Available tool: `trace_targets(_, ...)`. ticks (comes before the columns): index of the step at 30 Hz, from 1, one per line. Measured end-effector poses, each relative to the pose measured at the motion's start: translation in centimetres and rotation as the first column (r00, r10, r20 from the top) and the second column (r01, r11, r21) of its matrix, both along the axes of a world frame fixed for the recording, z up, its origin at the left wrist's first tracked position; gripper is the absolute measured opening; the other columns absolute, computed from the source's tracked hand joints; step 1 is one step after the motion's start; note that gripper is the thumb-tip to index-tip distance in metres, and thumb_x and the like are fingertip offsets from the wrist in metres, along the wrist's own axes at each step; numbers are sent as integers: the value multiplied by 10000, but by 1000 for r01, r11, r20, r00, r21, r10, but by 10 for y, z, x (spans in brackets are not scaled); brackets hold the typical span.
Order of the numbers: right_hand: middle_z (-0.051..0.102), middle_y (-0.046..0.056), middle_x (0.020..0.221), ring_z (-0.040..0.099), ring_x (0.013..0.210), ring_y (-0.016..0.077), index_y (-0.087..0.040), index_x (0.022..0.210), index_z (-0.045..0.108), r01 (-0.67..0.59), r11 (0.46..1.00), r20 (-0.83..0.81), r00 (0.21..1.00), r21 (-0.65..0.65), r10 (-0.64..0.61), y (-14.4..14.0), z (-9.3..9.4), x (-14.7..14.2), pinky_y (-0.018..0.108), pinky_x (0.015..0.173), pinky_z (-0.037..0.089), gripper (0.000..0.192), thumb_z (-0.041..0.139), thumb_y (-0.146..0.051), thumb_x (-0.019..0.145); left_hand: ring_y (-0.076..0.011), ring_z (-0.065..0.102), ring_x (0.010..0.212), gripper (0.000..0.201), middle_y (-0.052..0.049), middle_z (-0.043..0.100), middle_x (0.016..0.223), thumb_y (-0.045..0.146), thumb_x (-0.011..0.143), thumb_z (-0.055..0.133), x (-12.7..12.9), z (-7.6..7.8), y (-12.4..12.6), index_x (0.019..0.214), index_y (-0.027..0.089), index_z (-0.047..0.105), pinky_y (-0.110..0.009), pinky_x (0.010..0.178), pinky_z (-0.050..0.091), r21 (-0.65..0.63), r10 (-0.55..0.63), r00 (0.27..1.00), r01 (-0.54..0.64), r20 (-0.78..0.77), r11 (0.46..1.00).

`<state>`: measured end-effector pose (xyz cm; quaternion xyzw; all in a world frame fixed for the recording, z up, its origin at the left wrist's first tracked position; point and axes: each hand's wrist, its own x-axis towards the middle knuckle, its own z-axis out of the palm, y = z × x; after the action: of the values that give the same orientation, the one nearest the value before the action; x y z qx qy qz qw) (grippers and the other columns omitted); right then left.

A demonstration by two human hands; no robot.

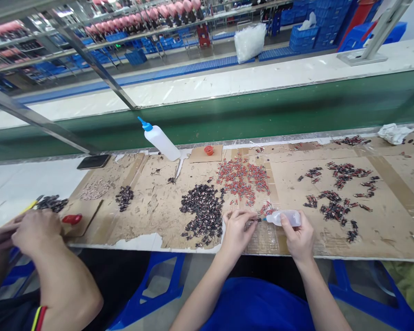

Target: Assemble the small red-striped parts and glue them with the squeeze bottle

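My left hand [237, 230] is closed in a pinch on a small black part [259, 219], mostly hidden by the fingertips. In my right hand [301, 238] is a small translucent squeeze bottle [278, 217], lying nearly level. Its thin tip points left and meets or nearly meets the part. Left of my left hand spreads a heap of small black parts [202, 209]. Beyond both hands lie many small red-and-silver pieces [238, 177]. To the right, several clusters of black parts with red pieces [334, 209] rest on the cardboard [296, 184].
A tall white bottle [163, 143] with a blue nozzle stands at the back, near a red cap-like cup [209, 150]. At left, a co-worker's hands [37, 230] work beside a red-handled object [72, 219]. A dark phone-like slab [94, 161] and metal posts [100, 73] are further back.
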<state>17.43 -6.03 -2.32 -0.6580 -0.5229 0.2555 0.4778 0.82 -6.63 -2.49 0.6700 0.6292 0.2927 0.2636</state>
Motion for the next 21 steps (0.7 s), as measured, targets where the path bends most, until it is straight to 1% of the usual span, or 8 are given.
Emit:
trace_targets(3, 541, -25, 502, 468, 452, 134, -215, 631, 507, 13, 1000, -13, 1000, -5, -13, 0, 0, 0, 244, 454, 386, 355, 576, -547, 737, -200, 652, 950, 187, -2, 768, 896, 122, 775, 689, 0, -1, 0, 896, 263, 708, -441, 974, 308, 6, 7, 1000, -7, -6, 1000)
trace_targets(9, 560, -23, 514, 493, 468, 140, -208, 639, 529, -48, 998, -53, 998, -27, 46, 1, 1, 1, 247, 469, 398, 355, 591, -545, 730, -200, 646, 934, 152, 3, 763, 877, 139, 769, 703, 1, 0, 0, 844, 270, 720, -437, 965, 314, 43, 23, 999, -21, -40, 999)
trace_targets(15, 545, -32, 521, 485, 493, 131, -196, 635, 533, -3, 1000, -121, 993, -14, 2, 1, -5, 2, 248, 499, 399, 347, 615, -518, 734, -200, 633, 927, 146, -1, 757, 863, 134, 762, 708, 4, -4, -2, 824, 266, 724, -456, 979, 292, 59, 52, 997, -48, -63, 997)
trace_targets(18, 547, -31, 546, 498, 510, 133, -190, 665, 537, 89, 996, -219, 972, 24, -82, 2, -8, 4, 255, 510, 405, 335, 640, -505, 719, -205, 632, 951, 165, -4, 760, 859, 135, 765, 702, 3, -6, -1, 855, 271, 724, -453, 983, 301, 63, 39, 998, -36, -42, 997)
trace_targets(21, 600, -6, 660, 570, 589, 154, -188, 767, 540, 227, 970, -348, 919, 85, -184, 5, -7, 10, 285, 577, 458, 346, 698, -482, 675, -223, 622, 1016, 171, -9, 760, 897, 168, 764, 717, -4, -4, 1, 891, 283, 724, -457, 977, 317, 57, 23, 999, -21, -33, 998)
